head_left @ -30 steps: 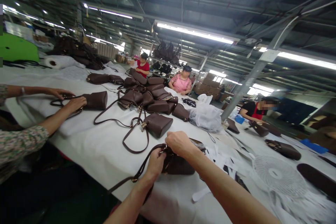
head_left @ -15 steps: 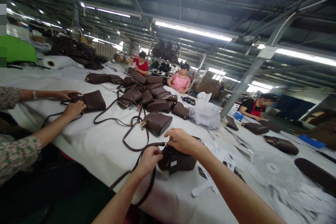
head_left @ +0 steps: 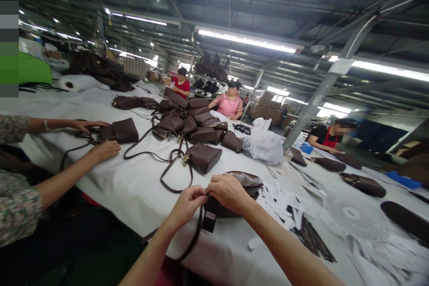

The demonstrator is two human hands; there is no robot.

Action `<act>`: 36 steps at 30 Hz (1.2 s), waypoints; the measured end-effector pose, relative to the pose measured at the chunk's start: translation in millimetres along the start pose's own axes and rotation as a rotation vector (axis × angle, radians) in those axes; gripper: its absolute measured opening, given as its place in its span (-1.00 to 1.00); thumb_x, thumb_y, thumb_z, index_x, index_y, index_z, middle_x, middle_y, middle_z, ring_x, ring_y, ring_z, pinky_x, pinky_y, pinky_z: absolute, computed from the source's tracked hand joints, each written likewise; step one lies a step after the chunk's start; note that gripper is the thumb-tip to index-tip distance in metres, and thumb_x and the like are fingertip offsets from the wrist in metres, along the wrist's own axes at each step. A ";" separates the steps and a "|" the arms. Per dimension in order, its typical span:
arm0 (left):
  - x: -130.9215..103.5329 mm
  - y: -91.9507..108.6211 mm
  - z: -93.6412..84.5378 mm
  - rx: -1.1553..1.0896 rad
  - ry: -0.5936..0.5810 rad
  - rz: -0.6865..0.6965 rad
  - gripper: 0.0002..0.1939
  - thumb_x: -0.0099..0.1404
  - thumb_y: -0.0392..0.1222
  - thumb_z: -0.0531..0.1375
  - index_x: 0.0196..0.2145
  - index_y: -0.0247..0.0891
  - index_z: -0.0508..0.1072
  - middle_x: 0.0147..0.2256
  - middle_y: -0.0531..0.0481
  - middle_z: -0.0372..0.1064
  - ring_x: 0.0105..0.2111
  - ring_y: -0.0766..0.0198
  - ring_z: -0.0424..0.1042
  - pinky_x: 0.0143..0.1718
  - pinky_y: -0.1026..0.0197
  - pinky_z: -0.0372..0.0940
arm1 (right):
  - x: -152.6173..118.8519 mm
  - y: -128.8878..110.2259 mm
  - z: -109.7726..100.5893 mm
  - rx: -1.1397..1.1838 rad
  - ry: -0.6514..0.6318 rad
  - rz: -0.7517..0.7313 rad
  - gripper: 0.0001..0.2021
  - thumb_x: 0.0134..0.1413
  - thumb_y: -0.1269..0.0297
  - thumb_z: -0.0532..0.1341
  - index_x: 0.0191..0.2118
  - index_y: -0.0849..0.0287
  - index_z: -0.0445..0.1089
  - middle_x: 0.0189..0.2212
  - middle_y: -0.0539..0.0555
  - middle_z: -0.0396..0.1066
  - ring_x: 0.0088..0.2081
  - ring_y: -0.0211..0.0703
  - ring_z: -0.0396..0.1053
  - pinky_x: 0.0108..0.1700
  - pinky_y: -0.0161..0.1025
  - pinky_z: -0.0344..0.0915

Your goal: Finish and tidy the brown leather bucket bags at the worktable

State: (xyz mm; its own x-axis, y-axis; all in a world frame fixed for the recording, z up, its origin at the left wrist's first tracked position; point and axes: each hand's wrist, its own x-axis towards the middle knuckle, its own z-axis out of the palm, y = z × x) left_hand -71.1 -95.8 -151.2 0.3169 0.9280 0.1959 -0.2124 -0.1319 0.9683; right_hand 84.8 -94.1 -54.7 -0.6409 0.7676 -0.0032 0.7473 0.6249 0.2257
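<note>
A dark brown handbag (head_left: 246, 182) lies before me, its opening turned up and a greyish inside showing. At the bag's left end, my left hand (head_left: 188, 204) pinches the thin brown strap (head_left: 197, 237). Close against it, fingertips nearly touching, my right hand (head_left: 228, 191) is closed on the same strap end and covers part of the bag. The exact spot between the fingers is hidden. Below the hands hangs a black tag (head_left: 209, 221) with a pale label. The strap loops down over the table edge.
A pile of brown bags (head_left: 201, 135) lies ahead, one bag (head_left: 203, 157) nearest me. At left, a co-worker's hands (head_left: 103, 151) handle another bag (head_left: 124, 130). To the right are paper strips (head_left: 278, 205), black tags (head_left: 313, 239), a white fan (head_left: 355, 216) and clear plastic (head_left: 263, 145).
My hands have come together at the strap end. The bag has turned, showing its opening, and the tag hangs lower. Black tags at right are uncovered. The co-worker's near hand slid right.
</note>
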 end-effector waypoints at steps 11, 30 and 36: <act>2.1 -16.2 15.2 -0.272 0.198 0.084 -0.82 0.00 -0.23 0.33 -0.42 -0.28 0.42 -0.43 0.06 0.40 -0.36 0.29 0.39 -0.23 0.25 0.28 | -4.1 -0.8 8.8 0.107 0.063 0.095 -0.84 0.24 0.36 0.15 -0.29 0.16 0.50 -0.33 0.02 0.47 -0.30 -0.22 0.38 -0.24 -0.26 0.09; 5.7 -22.5 20.0 -0.257 0.273 0.098 -0.89 0.01 -0.30 0.27 -0.56 -0.27 0.37 -0.48 0.05 0.39 -0.40 0.28 0.36 -0.28 0.24 0.25 | -2.1 2.4 16.0 0.064 0.188 0.098 -0.81 0.22 0.41 0.14 -0.41 0.21 0.42 -0.42 0.04 0.40 -0.37 -0.22 0.32 -0.30 -0.26 0.06; 5.7 -13.7 18.7 -0.500 0.152 0.064 -0.94 0.00 -0.34 0.24 -0.52 -0.28 0.39 -0.44 0.02 0.46 -0.34 0.28 0.38 -0.16 0.23 0.22 | -18.8 -1.2 40.0 -0.004 0.468 0.092 -0.78 0.24 0.44 0.05 -0.41 0.22 0.36 -0.39 0.09 0.36 -0.37 -0.15 0.26 -0.32 -0.23 0.07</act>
State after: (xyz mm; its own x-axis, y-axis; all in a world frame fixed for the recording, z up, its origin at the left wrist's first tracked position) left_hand -49.0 -95.2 -160.5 0.1592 0.9684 0.1921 -0.6543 -0.0422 0.7551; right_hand 103.0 -103.5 -93.9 -0.5829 0.6727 0.4558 0.8046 0.5560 0.2084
